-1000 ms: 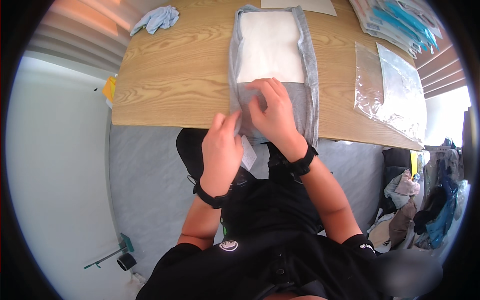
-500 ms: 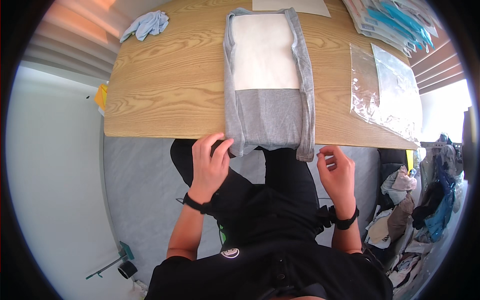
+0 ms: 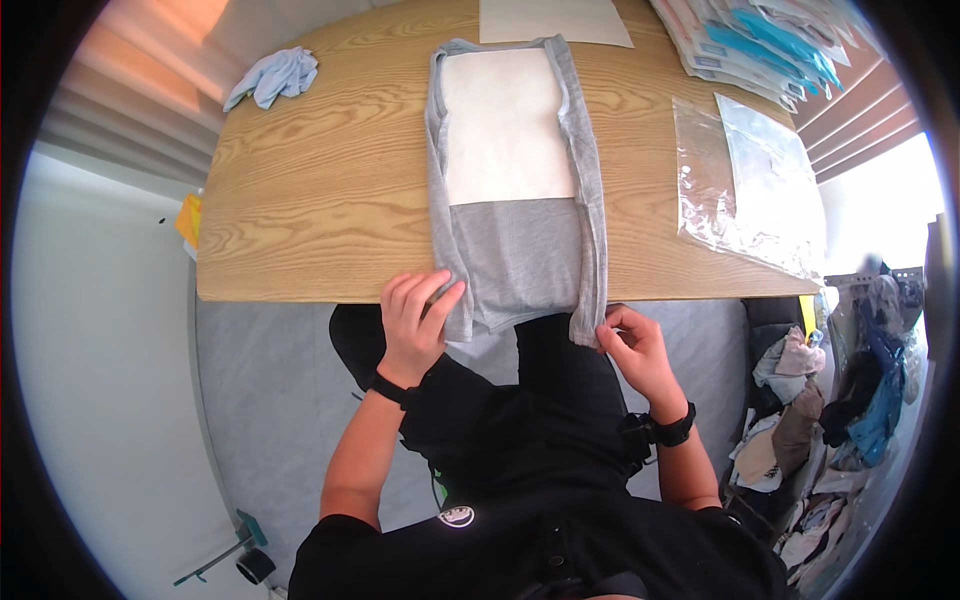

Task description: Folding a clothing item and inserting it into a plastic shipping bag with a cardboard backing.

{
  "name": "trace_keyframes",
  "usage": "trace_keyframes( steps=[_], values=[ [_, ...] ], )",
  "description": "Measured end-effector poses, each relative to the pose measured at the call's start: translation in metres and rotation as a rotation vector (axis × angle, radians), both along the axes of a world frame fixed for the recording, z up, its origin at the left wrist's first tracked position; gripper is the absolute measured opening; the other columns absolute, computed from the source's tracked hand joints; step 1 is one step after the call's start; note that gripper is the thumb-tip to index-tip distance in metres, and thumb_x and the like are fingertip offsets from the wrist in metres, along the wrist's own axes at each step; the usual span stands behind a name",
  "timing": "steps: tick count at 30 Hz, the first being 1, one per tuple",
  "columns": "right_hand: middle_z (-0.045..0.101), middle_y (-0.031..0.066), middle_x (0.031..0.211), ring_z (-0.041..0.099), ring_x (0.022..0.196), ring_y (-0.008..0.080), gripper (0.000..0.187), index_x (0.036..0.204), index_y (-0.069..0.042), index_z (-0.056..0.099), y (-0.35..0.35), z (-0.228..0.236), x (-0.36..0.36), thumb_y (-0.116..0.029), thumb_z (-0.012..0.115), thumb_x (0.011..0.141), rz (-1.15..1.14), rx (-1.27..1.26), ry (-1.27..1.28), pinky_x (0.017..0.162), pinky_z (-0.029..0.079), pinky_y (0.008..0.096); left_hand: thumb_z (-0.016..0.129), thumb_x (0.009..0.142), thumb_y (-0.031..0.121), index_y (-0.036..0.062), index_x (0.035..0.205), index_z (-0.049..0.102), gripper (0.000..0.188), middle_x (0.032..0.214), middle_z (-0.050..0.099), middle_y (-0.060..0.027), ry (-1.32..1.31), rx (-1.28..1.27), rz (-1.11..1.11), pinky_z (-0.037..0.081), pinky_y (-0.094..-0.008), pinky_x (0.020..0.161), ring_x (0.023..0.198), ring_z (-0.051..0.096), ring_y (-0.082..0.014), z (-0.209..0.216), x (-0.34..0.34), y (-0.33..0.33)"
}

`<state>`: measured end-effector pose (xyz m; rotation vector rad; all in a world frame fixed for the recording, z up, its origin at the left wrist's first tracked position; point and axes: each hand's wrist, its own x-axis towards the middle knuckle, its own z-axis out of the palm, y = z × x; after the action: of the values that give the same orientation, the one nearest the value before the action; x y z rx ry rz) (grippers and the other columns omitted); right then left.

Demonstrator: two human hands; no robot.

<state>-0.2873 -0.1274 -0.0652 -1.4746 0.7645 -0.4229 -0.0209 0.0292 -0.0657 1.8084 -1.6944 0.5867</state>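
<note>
Garment: a grey garment (image 3: 525, 250) lies lengthwise near the middle of the table (image 3: 310, 200), its far end on the wood and its near end hanging past the near edge, above my black trousers (image 3: 555, 375).
Sheet on garment: a white rectangular sheet (image 3: 508, 125) lies flat on the far part; the near part shows plain grey cloth.
Sides: the garment's left and right margins run as folded strips beside the sheet, overlapping its long edges in places; both strips reach past the table edge.
Left hand: my left hand (image 3: 413, 325) is at the near left corner, fingers bent, thumb and forefinger slightly apart at the strip's edge; I cannot tell whether they grip the cloth.
Right hand: my right hand (image 3: 637, 350) pinches the near end of the right strip between thumb and forefinger, other fingers curled.
Wrists: a black band (image 3: 395, 390) on the left, another black band (image 3: 675, 428) on the right.
Far left: a crumpled pale blue cloth (image 3: 273, 78).
Far edge: a white sheet of card or paper (image 3: 555, 20), apart from the garment.
Right: clear plastic bags (image 3: 770, 180) lie flat; a stack of packets (image 3: 745, 45), some blue, sits beyond.
</note>
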Motion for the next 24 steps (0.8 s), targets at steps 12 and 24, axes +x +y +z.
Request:
trace_keyframes(
  steps=[12,24],
  values=[
    [0.050,-0.0041,0.070,0.044,0.068,0.0047,0.008,0.073,-0.001,0.055,-0.014,0.049,-0.041,-0.002,0.060,0.079,0.533,0.407,-0.003,0.060,0.036,0.0226,0.065,0.074,0.005,0.0074,0.095,0.070,0.021,0.097,0.067,-0.0040,0.465,0.346,-0.362,0.047,-0.0357,0.083,0.085,0.061,-0.0214,0.057,-0.027,0.027],
    [0.048,0.0195,0.135,0.050,0.123,0.0342,0.042,0.132,0.000,0.043,-0.054,0.069,0.051,-0.015,0.052,0.093,0.015,0.189,-0.536,0.101,0.042,0.0409,0.053,0.093,0.052,0.0001,0.125,0.048,0.061,0.079,0.060,-0.0080,1.329,0.398,0.297,0.045,-0.0234,0.050,0.058,0.055,-0.0105,0.077,0.033,-0.044]
  ],
)
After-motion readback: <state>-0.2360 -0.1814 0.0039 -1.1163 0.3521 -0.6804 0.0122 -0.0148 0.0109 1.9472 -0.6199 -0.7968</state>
